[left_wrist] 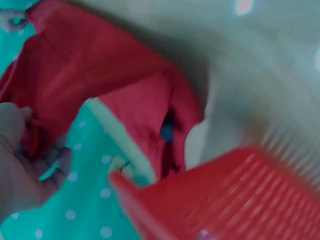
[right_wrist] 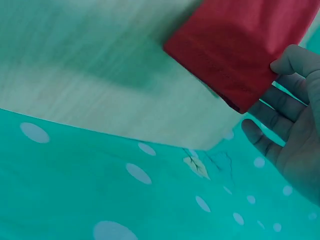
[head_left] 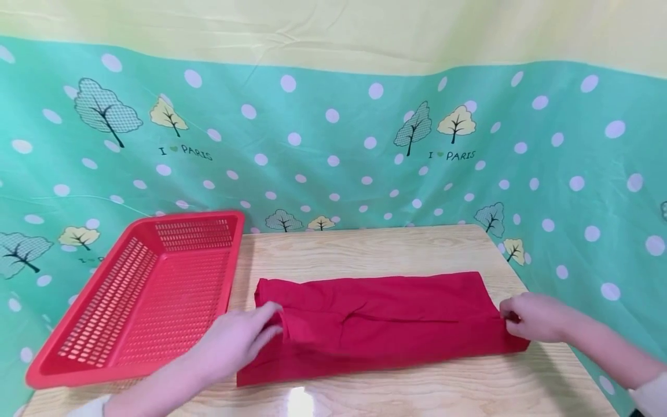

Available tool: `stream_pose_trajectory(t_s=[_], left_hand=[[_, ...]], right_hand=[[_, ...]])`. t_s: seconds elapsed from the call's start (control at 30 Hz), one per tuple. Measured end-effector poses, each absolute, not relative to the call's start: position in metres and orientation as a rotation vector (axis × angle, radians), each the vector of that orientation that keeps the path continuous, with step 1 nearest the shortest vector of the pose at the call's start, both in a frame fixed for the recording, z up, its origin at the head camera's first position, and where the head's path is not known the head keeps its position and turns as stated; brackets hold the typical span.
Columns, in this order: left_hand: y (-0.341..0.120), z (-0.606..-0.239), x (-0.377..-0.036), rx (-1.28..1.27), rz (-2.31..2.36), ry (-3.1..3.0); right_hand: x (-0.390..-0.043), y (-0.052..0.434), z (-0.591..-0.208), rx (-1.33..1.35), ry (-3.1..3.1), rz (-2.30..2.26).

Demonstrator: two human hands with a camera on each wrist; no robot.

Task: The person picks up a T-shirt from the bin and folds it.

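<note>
A red garment [head_left: 396,341] lies lengthwise on the wooden table, partly folded, with a crease along its middle. At its left end my left hand [head_left: 237,336] grips a raised fold; in the left wrist view, the cloth [left_wrist: 95,55] bunches between thumb and fingers. My right hand [head_left: 537,317] holds the right end. The right wrist view shows that thumb and fingers pinching the edge of a stitched hem [right_wrist: 215,65]. What kind of garment it is I cannot tell.
A red plastic basket [head_left: 172,295] with slotted sides stands at the left, close to my left forearm. The pale wooden tabletop [head_left: 365,249] shows around the garment. A green dotted curtain [head_left: 333,139] hangs behind and beside the table.
</note>
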State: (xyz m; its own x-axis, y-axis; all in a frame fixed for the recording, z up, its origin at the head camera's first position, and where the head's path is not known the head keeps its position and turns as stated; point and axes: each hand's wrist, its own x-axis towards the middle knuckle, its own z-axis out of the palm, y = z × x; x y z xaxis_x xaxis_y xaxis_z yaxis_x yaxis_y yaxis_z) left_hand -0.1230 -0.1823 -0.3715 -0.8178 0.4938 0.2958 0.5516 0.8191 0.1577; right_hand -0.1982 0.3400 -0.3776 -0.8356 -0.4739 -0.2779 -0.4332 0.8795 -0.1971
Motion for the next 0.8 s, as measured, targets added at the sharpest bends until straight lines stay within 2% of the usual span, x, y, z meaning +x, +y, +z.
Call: stream_pose_trajectory(t_s=[0.43, 0.8], left_hand=[[-0.189, -0.344, -0.195, -0.732, -0.176, -2.957], [-0.192, -0.359, -0.243, -0.537, -0.147, -3.130]], right_hand=[[-0.236, 0.330, -0.364, -0.595, 2.770, -0.223], [-0.266, 0.321, -0.383, -0.586, 2.849, -0.219]])
